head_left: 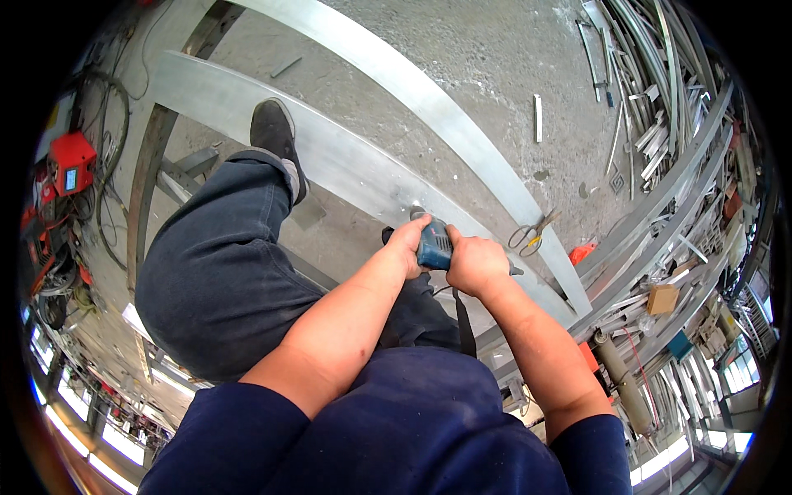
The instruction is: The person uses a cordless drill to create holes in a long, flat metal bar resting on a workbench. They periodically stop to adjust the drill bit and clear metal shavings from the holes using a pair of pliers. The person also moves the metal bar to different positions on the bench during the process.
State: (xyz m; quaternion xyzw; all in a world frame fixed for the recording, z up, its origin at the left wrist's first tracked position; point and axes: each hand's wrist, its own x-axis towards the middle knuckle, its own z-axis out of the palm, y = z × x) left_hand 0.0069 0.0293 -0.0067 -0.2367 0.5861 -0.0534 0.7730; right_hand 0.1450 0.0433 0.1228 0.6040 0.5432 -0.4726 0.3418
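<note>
Both of my hands hold a blue power tool with dark vents in its housing. My left hand is wrapped round its left side, thumb up near the tool's front. My right hand grips it from the right, and a dark end sticks out beyond that hand. The tool's front meets a wide, silvery metal bar, beside a small pale spot; the exact contact is hidden. My shoe rests on the same bar. A second metal bar lies farther off, with scissors on its right end.
Long metal strips and offcuts are piled at the right, beyond rails. A small cardboard box and an orange scrap lie nearby. At left stands a red machine with a screen, among cables.
</note>
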